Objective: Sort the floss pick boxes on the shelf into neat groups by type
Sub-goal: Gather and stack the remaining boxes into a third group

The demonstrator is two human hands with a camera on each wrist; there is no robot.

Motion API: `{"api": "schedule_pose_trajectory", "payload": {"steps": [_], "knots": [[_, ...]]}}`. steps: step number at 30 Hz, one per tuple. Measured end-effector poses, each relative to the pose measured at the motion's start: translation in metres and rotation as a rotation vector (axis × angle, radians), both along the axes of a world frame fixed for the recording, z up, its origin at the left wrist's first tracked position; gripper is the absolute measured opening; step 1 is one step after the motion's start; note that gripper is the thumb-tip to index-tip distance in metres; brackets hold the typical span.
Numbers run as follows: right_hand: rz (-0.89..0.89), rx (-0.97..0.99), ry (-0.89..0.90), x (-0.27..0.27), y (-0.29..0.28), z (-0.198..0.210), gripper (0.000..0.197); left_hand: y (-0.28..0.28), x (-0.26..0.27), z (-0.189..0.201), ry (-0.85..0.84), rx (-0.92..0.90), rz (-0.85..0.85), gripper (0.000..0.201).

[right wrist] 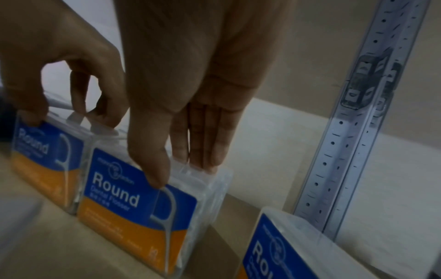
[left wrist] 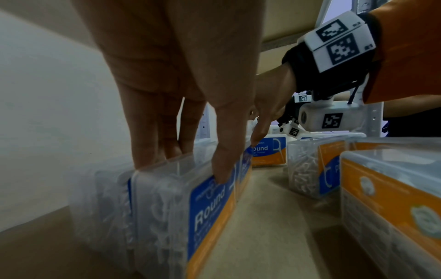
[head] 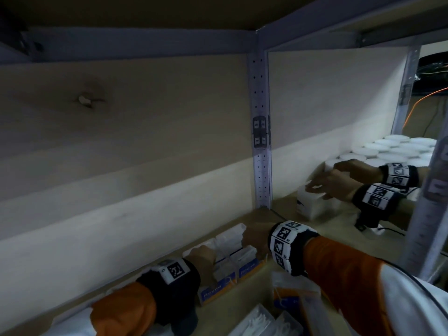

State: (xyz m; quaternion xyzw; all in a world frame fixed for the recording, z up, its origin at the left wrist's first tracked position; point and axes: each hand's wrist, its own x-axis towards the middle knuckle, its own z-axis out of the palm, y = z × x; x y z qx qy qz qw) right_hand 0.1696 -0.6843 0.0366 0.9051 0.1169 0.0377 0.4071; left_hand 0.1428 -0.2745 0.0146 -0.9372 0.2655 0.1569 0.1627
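Both hands are lining up "Round" boxes in a row along the back wall of the shelf point(head: 278, 270), so the step in hand looks like squaring a group already gathered. The left hand point(left wrist: 181, 90) holds the left box point(left wrist: 181, 203) from above, fingers down behind its back edge and thumb pressed on the blue label; its grip is narrow, pinching the box front to back. The right hand point(right wrist: 190, 98) holds the right box point(right wrist: 143, 203) the same way, straight fingers behind the top edge and thumb tip on the label, a light pinch across the lid. The two boxes stand upright, side by side and touching, labels facing out. To do this well, I would keep both pinches low on the lids and slide the boxes rather than lift them, pushing until the backs meet the wall and the front faces sit flush; the clear plastic looks slick, so a squeeze too near the top may tip a box forward. The boxes are clear, rectangular, packed with white picks, each with a label blue above and orange below, showing a pick drawing. Another "Round" box point(right wrist: 298, 249) sits apart by the metal upright point(right wrist: 353, 132), and more boxes, some with mostly orange labels point(left wrist: 391, 192), lie nearer the shelf's front edge, still to be grouped by my reading.
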Motion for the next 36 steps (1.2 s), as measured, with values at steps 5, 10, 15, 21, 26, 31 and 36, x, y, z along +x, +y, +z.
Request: {"api": "schedule_pose_trajectory", "payload": {"steps": [5, 10, 15, 21, 26, 31, 36], "knots": [[-0.022, 0.148, 0.013, 0.014, 0.015, -0.001, 0.064, 0.0, 0.002, 0.004, 0.069, -0.092, 0.003, 0.046], [-0.083, 0.262, -0.023, 0.028, 0.025, -0.001, 0.058, 0.003, 0.001, 0.003, 0.081, -0.176, 0.03, 0.051], [-0.099, 0.163, 0.034, 0.045, 0.032, 0.0, 0.057, 0.005, 0.001, 0.002, 0.079, -0.201, 0.004, 0.051], [-0.118, 0.143, 0.113, 0.051, 0.049, 0.004, 0.053, 0.007, 0.004, -0.001, 0.055, -0.209, -0.008, 0.052], [-0.068, 0.198, 0.014, 0.045, 0.062, 0.012, 0.057, 0.011, 0.007, -0.004, 0.059, -0.243, -0.008, 0.059], [-0.095, 0.092, 0.019, 0.041, 0.063, 0.017, 0.056, 0.007, -0.001, 0.004, 0.08, -0.353, -0.073, 0.054], [-0.11, 0.03, 0.008, 0.039, 0.061, 0.015, 0.055, -0.006, -0.02, 0.012, 0.178, -0.316, -0.142, 0.047]]}}
